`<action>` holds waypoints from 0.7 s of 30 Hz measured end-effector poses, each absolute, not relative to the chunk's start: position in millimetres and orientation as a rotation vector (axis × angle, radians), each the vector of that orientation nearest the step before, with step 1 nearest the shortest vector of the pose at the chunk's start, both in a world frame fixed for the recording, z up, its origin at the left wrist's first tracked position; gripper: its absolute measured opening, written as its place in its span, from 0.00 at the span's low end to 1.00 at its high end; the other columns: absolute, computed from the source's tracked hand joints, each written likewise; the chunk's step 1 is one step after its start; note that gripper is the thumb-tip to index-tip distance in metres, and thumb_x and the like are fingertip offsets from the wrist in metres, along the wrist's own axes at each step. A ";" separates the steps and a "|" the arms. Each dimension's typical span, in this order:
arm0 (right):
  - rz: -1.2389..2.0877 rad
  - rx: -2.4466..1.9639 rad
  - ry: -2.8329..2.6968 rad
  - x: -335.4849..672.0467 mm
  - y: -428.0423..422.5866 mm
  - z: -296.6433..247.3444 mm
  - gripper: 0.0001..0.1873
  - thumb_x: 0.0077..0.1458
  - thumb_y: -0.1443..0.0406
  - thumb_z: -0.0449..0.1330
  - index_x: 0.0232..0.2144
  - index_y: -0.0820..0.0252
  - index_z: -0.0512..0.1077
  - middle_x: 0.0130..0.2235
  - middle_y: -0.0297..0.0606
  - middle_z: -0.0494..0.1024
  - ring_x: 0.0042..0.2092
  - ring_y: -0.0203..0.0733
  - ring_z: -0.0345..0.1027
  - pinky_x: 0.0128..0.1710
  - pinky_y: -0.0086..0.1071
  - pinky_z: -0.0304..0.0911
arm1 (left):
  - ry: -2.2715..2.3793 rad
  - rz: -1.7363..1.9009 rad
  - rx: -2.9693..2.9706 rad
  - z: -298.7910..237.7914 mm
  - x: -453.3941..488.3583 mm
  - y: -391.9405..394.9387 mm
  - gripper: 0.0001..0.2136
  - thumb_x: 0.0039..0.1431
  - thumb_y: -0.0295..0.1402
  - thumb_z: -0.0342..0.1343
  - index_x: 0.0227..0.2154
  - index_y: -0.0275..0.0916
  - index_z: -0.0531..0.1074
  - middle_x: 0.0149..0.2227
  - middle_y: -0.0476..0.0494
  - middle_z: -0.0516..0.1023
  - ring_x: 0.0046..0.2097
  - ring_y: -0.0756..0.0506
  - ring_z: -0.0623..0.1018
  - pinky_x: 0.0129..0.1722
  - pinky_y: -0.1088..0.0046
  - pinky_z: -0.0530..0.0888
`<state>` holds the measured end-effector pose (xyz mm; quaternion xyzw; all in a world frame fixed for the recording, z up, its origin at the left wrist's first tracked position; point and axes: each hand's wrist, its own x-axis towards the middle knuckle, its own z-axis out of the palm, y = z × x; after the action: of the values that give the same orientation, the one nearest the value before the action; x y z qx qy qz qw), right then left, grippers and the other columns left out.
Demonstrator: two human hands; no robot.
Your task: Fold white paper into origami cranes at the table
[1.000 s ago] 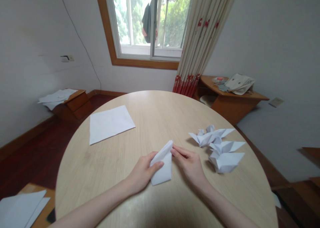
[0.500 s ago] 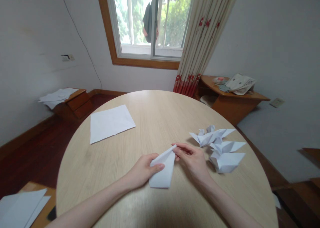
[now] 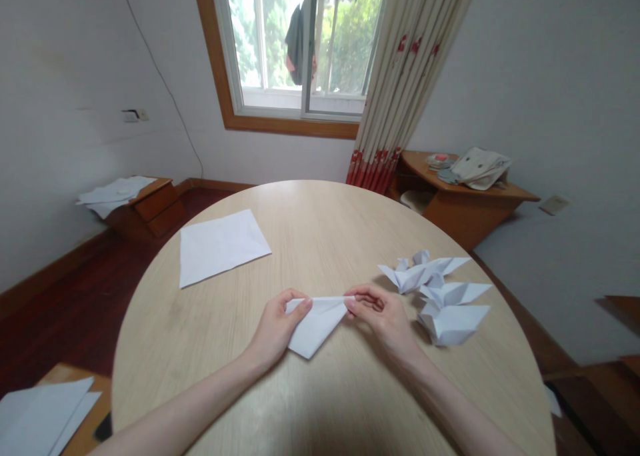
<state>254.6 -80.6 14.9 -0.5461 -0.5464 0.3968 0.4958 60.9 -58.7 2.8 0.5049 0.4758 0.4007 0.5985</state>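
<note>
A folded piece of white paper (image 3: 316, 326) is held between both hands near the front middle of the round table. My left hand (image 3: 277, 326) grips its left side, with the thumb on top near the upper edge. My right hand (image 3: 379, 313) pinches the pointed right corner between thumb and fingers. The paper's upper edge runs nearly level from hand to hand, and its lower corner points toward me. Just right of my right hand lie several folded paper figures (image 3: 453, 323) with pointed wings.
A flat stack of white paper (image 3: 225, 247) lies on the left of the round wooden table (image 3: 320, 223). More sheets (image 3: 45, 416) rest on a low surface at the lower left. A corner shelf (image 3: 480, 196) holds a cloth bag (image 3: 483, 167) beyond the table's right side.
The folded paper has turned so its upper edge, slanted before, lies nearly level. My left hand has moved up to that edge. My right hand still pinches the right corner.
</note>
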 end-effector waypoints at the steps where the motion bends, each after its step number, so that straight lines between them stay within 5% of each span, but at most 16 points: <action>1: 0.956 -1.339 -1.376 255.4 -81.0 16.3 0.15 0.47 0.56 0.63 0.31 0.62 0.77 0.25 0.38 0.77 0.27 0.40 0.70 0.27 0.31 0.64 | 1.110 0.924 1.182 3.2 60.6 -58.9 0.23 0.41 0.54 0.62 0.27 0.35 0.71 0.20 0.51 0.71 0.22 0.50 0.69 0.21 0.78 0.60; 9: 0.836 -1.387 -1.760 253.6 -84.0 19.6 0.10 0.51 0.61 0.60 0.25 0.59 0.77 0.28 0.38 0.79 0.30 0.40 0.70 0.31 0.31 0.60 | 1.095 0.856 1.270 4.8 57.9 -60.9 0.20 0.40 0.49 0.65 0.23 0.33 0.75 0.20 0.48 0.73 0.23 0.49 0.70 0.22 0.77 0.62; 21: 0.699 -1.386 -1.773 252.0 -83.9 14.8 0.12 0.55 0.62 0.55 0.25 0.59 0.74 0.26 0.37 0.77 0.29 0.40 0.68 0.30 0.31 0.59 | 1.048 0.940 1.152 1.1 59.4 -56.6 0.24 0.44 0.55 0.61 0.24 0.33 0.73 0.20 0.48 0.70 0.22 0.51 0.67 0.20 0.78 0.57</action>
<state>252.0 -83.9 14.8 -0.5435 -0.6951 0.2742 0.3823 59.4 -56.6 1.1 0.4999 0.4548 0.4078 0.6139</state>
